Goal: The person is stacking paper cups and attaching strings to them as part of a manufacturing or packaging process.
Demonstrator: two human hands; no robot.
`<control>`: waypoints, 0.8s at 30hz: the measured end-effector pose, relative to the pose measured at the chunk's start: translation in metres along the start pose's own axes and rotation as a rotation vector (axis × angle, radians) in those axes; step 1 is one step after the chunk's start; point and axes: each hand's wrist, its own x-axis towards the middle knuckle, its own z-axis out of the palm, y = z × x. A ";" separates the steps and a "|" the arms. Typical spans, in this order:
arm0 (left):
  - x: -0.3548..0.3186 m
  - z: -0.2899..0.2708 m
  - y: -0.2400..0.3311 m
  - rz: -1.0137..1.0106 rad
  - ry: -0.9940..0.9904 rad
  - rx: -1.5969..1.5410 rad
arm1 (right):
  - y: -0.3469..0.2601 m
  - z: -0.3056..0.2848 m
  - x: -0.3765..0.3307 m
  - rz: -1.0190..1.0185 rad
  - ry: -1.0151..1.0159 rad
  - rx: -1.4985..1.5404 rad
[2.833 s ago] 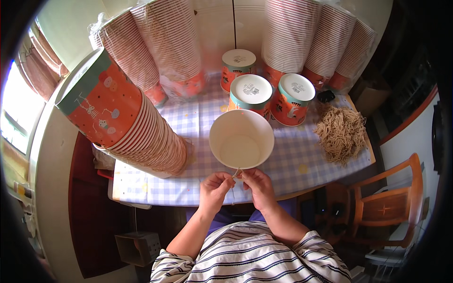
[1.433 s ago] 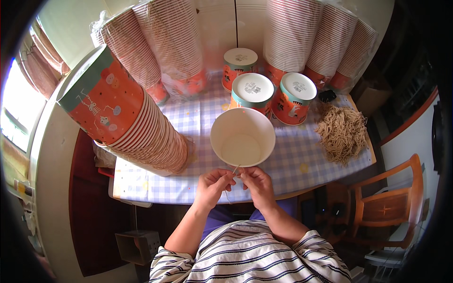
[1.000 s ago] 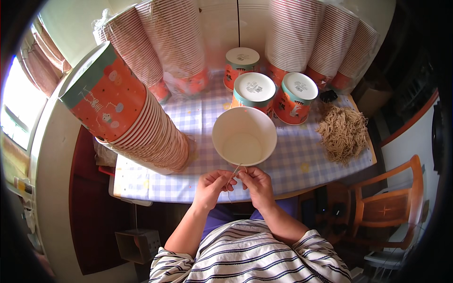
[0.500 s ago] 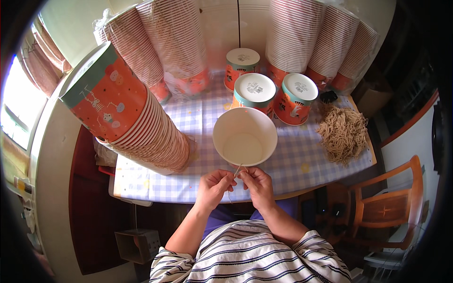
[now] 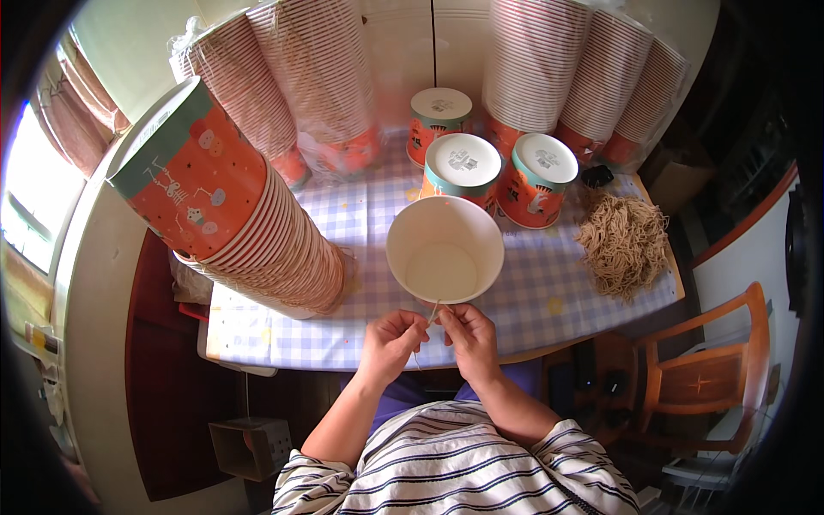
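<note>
A white-lined paper bucket [image 5: 445, 249] stands mouth up at the near middle of the table, its inside bare. Just at its near rim, a thin pale string [image 5: 434, 312] runs from the rim down between my fingers, with a loose end hanging below. My left hand [image 5: 390, 342] is closed, pinching the string between thumb and forefinger. Close beside it, my right hand [image 5: 470, 340] pinches the same string nearer the rim. Whether a knot lies between the fingertips is too small to tell.
At left leans a tall stack of orange and green paper buckets [image 5: 206, 172]. Three upside-down buckets [image 5: 463, 160] stand behind the open one. A heap of pale strings [image 5: 625, 246] lies at right. Plastic-wrapped bucket stacks [image 5: 318, 77] line the back. A wooden chair [image 5: 704, 378] stands right.
My fingers shift very slightly on the string at the rim. The bucket and everything around it stay in place.
</note>
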 end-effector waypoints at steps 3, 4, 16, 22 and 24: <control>-0.001 0.001 0.001 -0.011 0.003 -0.012 | 0.002 0.001 -0.001 -0.033 0.019 -0.033; -0.001 0.001 0.001 -0.014 -0.007 -0.021 | 0.003 0.001 -0.001 -0.059 0.035 -0.071; -0.009 0.000 -0.018 -0.009 -0.035 -0.019 | 0.006 0.000 0.002 0.007 0.065 0.017; -0.014 0.002 -0.036 -0.012 0.003 0.008 | 0.015 -0.013 -0.008 0.068 -0.083 0.049; -0.013 0.003 -0.039 0.000 0.001 0.007 | 0.017 -0.011 -0.009 0.047 -0.117 0.069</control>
